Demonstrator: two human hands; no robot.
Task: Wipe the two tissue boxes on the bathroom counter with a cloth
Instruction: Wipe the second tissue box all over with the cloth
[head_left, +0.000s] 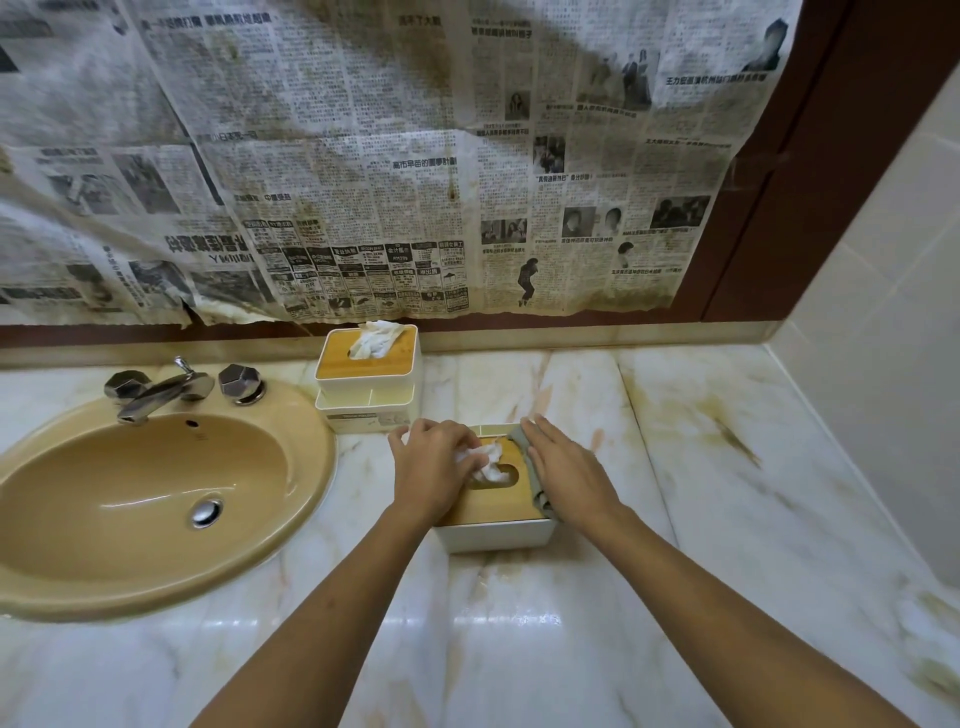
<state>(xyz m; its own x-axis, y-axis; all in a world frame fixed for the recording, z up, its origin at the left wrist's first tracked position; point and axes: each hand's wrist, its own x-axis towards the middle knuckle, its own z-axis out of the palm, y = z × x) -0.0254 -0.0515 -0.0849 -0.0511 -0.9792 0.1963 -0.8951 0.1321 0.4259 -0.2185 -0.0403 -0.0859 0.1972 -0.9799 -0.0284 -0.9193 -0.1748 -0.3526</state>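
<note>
Two white tissue boxes with wooden lids stand on the marble counter (519, 649). The near tissue box (493, 532) sits in the middle, under both my hands. My left hand (431, 462) rests on the left part of its lid and holds the white tissue (488, 462) bunched aside at the slot. My right hand (563, 467) lies flat on a grey cloth (537, 493), pressing it onto the lid's right edge. The far tissue box (369, 369) stands against the back wall with a tissue sticking up from its lid.
A tan sink basin (67, 582) with a chrome tap (156, 392) fills the left side. Stained newspaper (363, 156) covers the wall behind. A tiled side wall (883, 364) closes the right end of the counter.
</note>
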